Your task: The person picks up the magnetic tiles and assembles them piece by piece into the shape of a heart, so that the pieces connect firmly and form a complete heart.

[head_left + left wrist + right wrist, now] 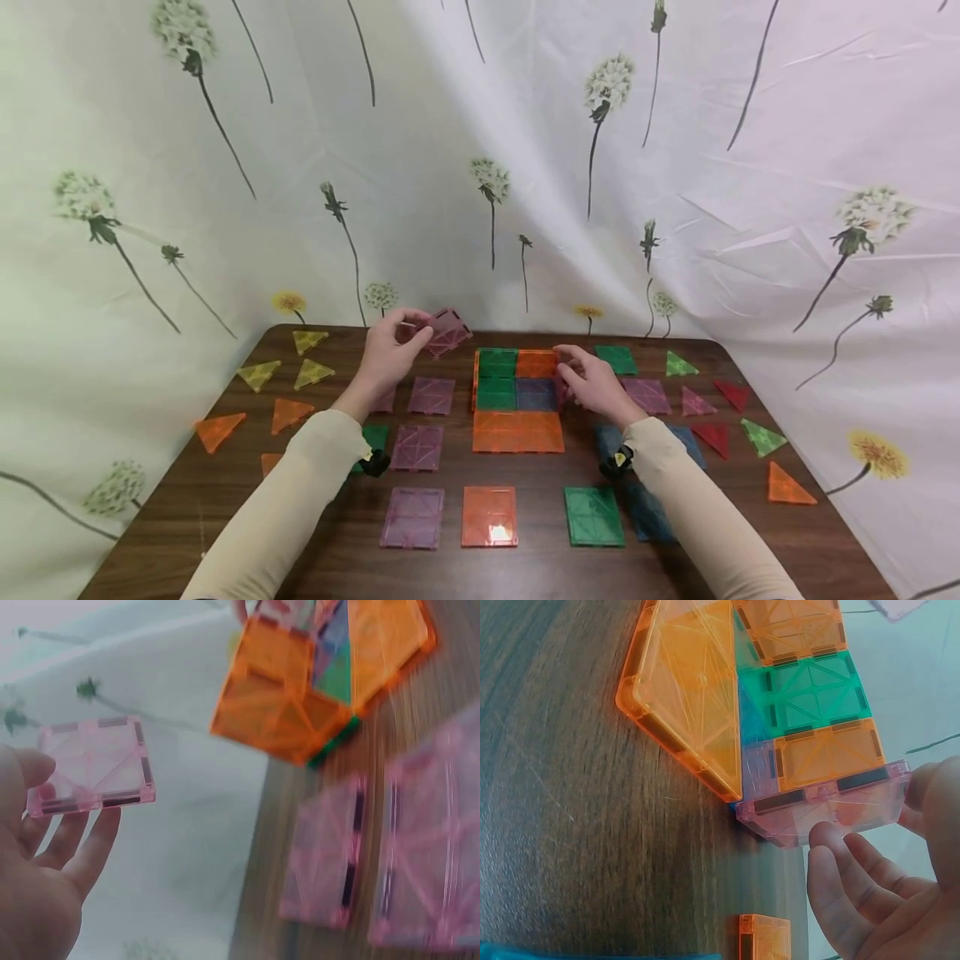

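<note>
Pale cloth backdrop (pixel 420 183), dandelion print, hangs behind a dark wood table (pixel 240 517). Clock directions taken from the open box of tiles (pixel 496 393), head view: yellow triangles (pixel 313 374) toward 9; red triangles (pixel 732 395) about 3; orange square (pixel 489 517) near 6; green square (pixel 594 517) nearer 5.

Left hand (pixel 390 354), at 10 from the box: fingers drawn in to a tile's thickness, thumb and fingertips pinching a pink tile (pixel 447 332) by its near side. Tile held aloft and tilted, apart from the box. Right hand (pixel 592 379), at 3: fingers loosely bent, tips against the outer face of the pink wall (pixel 791 817), which stands upright. Cannot tell whether the thumb closes on it or the hand merely steadies it.

Risks, my judgement: joints look to rely on edge contact, so a sideways push from those right fingertips could fold the wall inward or pop it off the orange back panel (pixel 829 754). Held tile, gripped at one side only, may pivot; brought in crooked, it could knock the green back panel (pixel 817 690) loose or catch on the wrong edge.
</note>
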`<state>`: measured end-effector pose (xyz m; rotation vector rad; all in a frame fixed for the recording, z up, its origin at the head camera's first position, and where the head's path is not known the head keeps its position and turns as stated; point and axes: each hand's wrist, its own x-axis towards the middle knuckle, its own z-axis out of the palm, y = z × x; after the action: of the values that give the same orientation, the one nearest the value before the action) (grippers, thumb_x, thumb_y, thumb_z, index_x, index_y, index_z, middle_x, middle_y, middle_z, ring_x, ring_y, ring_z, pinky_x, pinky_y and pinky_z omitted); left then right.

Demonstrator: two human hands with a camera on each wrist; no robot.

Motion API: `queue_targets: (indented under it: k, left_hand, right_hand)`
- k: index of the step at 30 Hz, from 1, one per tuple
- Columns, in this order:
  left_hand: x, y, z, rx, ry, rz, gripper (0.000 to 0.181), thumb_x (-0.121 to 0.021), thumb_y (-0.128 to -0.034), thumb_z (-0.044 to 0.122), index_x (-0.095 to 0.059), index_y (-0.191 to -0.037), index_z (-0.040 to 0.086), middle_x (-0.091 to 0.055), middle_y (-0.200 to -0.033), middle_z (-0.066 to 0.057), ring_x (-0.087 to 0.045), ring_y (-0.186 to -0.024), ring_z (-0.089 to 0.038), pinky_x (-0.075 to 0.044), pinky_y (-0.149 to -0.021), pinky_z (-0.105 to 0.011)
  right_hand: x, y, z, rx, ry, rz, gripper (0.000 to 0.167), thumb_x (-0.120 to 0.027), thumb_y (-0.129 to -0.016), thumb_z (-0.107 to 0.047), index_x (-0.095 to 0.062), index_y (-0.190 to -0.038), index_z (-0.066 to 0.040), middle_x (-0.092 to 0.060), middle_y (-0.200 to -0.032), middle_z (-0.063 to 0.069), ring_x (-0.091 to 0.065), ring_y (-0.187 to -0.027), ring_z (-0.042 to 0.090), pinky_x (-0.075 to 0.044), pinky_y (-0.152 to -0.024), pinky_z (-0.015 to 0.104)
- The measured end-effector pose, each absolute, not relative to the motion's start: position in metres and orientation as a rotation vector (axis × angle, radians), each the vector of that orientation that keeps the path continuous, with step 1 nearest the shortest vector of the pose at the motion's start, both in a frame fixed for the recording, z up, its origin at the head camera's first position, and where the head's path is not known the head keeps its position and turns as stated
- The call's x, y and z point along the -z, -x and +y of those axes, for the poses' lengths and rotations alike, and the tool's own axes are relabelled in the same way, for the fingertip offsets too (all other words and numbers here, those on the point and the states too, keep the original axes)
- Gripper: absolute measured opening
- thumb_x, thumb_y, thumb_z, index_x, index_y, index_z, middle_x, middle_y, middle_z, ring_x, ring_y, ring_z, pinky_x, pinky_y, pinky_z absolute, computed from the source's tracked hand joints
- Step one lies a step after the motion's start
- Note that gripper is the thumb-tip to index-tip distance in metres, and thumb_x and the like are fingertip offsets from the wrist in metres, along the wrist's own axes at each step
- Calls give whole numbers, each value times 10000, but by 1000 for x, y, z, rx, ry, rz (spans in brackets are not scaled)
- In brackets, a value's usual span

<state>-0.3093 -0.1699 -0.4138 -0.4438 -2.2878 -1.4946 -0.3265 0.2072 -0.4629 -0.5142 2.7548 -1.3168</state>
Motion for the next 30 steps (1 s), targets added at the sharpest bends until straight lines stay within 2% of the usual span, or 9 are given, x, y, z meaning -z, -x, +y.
queue_targets:
  k: [2, 3, 8, 14, 21, 26, 30]
  left_hand:
    - [410, 304, -162, 1498, 488, -2283, 211, -676, -1037, 100, -693, -1222, -1, -684, -1178, -192, -644, -990, -320, -509, -827, -310]
    - [413, 306, -160, 1486, 515, -2280, 200, -683, -1036, 114, -700, -1213, 23, -689, -1169, -165, -645, -969, -286, -507, -808, -285]
    - [409, 293, -147, 1439, 623, -2298, 149, -710, -1019, 130, -713, -1162, 87, -702, -1088, -81, -631, -860, -203, -523, -752, -310]
    - [411, 274, -137, 1347, 636, -2326, 115, -745, -979, 104, -700, -1086, 102, -697, -991, -34, -644, -848, -162, -555, -771, -369]
    - [417, 248, -132, 1308, 575, -2420, 96, -739, -949, 84, -671, -1010, 113, -673, -926, -11, -676, -823, -137, -583, -737, -327]
    - [429, 233, -130, 1261, 465, -2525, 86, -715, -931, 93, -652, -979, 126, -657, -890, 11, -647, -794, -104, -558, -744, -306]
    - [437, 227, -128, 1280, 375, -2595, 79, -693, -922, 104, -638, -977, 116, -652, -879, 1, -605, -772, -126, -521, -729, -315]
  right_hand:
    - [464, 326, 207, 1318, 518, 2752, 433, -524, -1125, -275, -504, -1551, -199, -684, -1234, 158, -644, -650, 222, -544, -539, 386]
    - [464, 326, 207, 1317, 520, 2752, 431, -524, -1125, -275, -505, -1549, -201, -685, -1234, 157, -643, -647, 222, -544, -539, 386]
    - [464, 326, 206, 1320, 521, 2750, 423, -526, -1124, -273, -510, -1543, -211, -686, -1238, 159, -637, -637, 218, -543, -540, 382]
    - [464, 326, 205, 1322, 535, 2748, 437, -522, -1125, -273, -501, -1553, -187, -683, -1246, 165, -655, -668, 254, -544, -547, 383]
    - [466, 328, 207, 1326, 552, 2758, 447, -528, -1122, -268, -500, -1555, -160, -682, -1250, 173, -668, -686, 260, -549, -555, 379]
    - [466, 329, 208, 1306, 553, 2768, 433, -529, -1122, -267, -509, -1546, -182, -686, -1238, 167, -680, -705, 260, -553, -565, 373]
    - [466, 329, 208, 1308, 552, 2773, 434, -530, -1122, -254, -509, -1546, -169, -687, -1231, 170, -685, -715, 277, -554, -569, 378]
